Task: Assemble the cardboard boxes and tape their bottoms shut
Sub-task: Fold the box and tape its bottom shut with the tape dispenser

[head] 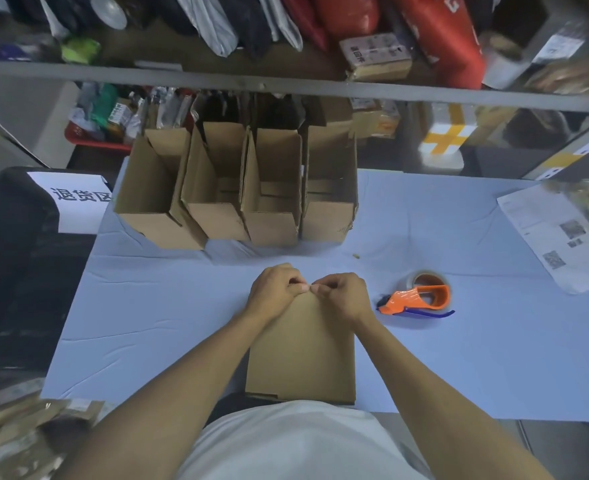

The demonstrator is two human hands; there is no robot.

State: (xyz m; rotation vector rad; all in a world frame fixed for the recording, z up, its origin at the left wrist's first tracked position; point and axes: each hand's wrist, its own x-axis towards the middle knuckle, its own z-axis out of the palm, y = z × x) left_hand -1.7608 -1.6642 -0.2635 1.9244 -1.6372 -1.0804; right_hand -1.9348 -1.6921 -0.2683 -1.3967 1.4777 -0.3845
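On the table (154,323), before the person, a flat box (301,355) lies with left hand (274,289) and right hand (341,294) both pinching its far edge; judged light, stiff cardboard, best held at flap edges when opened.

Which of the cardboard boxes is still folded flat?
The flat box nearest the person, pinched at its far edge by both hands. The four boxes behind it stand open.
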